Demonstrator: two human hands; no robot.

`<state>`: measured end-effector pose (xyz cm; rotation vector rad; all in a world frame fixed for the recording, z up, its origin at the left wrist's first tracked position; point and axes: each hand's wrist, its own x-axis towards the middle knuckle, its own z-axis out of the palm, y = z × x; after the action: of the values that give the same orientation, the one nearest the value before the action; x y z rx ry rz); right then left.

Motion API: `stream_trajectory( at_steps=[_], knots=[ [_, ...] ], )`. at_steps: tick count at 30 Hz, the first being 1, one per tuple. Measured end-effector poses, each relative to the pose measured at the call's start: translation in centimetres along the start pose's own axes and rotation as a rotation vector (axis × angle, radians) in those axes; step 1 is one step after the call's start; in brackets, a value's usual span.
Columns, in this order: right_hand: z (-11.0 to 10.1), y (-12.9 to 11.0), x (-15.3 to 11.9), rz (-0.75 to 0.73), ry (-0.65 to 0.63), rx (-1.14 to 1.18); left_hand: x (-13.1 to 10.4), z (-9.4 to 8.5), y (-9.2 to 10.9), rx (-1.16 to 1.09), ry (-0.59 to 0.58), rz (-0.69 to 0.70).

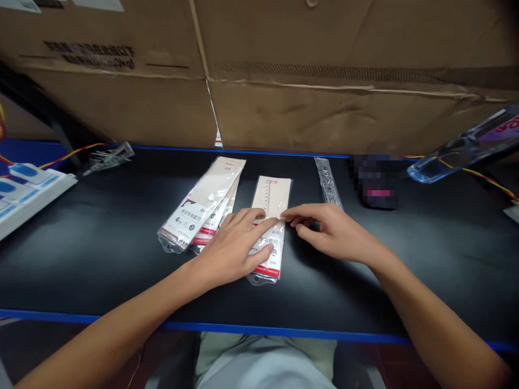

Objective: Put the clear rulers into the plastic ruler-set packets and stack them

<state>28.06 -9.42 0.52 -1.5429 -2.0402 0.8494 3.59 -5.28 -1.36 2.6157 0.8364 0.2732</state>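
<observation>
Starting at the left, a white power strip (38,197) is seen on the black tabletop (121,270), then a fanned pile of packets (205,202) slanted with its far ends to the right. The left hand (239,243) is laid palm down, thumb and fingers spread, across the middle packet (281,194). This is clear-sleeved, cream above and white below, with ruler markings near the top and a red band (printed just above the hanging tab). Its long axis is run away from the person, leaned slightly right; the tab is pointed nearward. Its right edge is met by the right hand's (334,229) fingertips, gathered close; whether anything is pinched cannot be told. Farther right, a clear strip (327,181) and a bottle (466,143) are seen.
</observation>
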Motion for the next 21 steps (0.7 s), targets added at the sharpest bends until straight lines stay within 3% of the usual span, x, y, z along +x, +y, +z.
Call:
stream_trajectory(
  at_steps=[5,11,17,21],
  knots=[
    [1.2,-0.1,0.2,-0.116,0.039,-0.12,0.2,-0.2,-0.1,-0.058,0.001,-0.014],
    [1.9,0.0,0.0,-0.125,0.053,-0.34,0.3,0.0,-0.4,-0.051,0.022,0.009],
    [3.4,-1.8,-0.3,-0.136,0.063,-0.704,0.3,0.0,-0.3,0.019,-0.009,0.031],
    [4.6,-3.0,0.2,-0.208,-0.006,-0.895,0.5,0.0,-0.1,0.082,-0.04,0.051]
  ],
)
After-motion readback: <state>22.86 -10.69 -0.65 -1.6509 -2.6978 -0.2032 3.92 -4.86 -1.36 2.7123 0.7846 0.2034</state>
